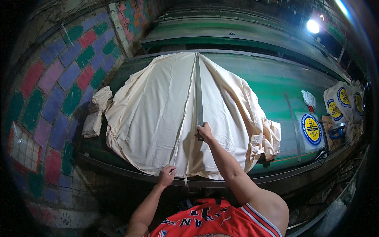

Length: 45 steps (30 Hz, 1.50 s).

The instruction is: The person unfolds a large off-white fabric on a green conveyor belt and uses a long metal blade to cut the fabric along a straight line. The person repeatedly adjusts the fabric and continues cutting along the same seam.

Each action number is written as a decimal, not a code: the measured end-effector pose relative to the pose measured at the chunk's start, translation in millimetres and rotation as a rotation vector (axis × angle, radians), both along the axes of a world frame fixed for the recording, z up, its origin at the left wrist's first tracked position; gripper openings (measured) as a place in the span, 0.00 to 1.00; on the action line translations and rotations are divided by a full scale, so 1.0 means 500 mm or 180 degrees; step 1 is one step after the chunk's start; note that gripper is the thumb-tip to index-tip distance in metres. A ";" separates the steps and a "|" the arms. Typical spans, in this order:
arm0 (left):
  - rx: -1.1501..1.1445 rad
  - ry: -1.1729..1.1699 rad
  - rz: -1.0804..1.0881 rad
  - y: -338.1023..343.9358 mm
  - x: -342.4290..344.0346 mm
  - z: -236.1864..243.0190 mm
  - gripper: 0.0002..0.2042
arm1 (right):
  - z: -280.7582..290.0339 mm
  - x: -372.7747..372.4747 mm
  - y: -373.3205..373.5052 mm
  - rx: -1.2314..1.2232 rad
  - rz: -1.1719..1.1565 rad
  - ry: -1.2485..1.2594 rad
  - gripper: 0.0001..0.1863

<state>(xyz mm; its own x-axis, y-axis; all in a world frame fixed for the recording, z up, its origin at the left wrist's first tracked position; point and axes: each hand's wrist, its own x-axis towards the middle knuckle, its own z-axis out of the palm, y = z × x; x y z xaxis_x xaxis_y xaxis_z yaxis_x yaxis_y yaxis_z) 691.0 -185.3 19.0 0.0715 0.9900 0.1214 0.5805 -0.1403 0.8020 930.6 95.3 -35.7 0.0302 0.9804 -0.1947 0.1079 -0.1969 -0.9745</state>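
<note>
A large cream cloth is spread over the green table and hangs slightly past its near edge. Lengthwise on it, from the far edge towards me, lies a long grey straightedge, which looks like a metal ruler. My right hand is closed round the near part of this strip. Close to the table's front edge, my left hand rests at the cloth with its fingers pinched together. Something small shows at its fingertips, too small to name. A narrow fold or seam runs up the cloth left of the straightedge.
Folded cream cloth sits at the table's left end. On the right are a thin metal bar, a round blue-and-yellow printed emblem, a blue tool and printed white cloths. A painted block wall borders the left side.
</note>
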 end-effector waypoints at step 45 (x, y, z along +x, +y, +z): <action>0.0109 0.0133 -0.0709 0.071 0.190 0.034 0.15 | 0.136 0.096 -0.066 0.1003 0.0875 -0.2354 0.18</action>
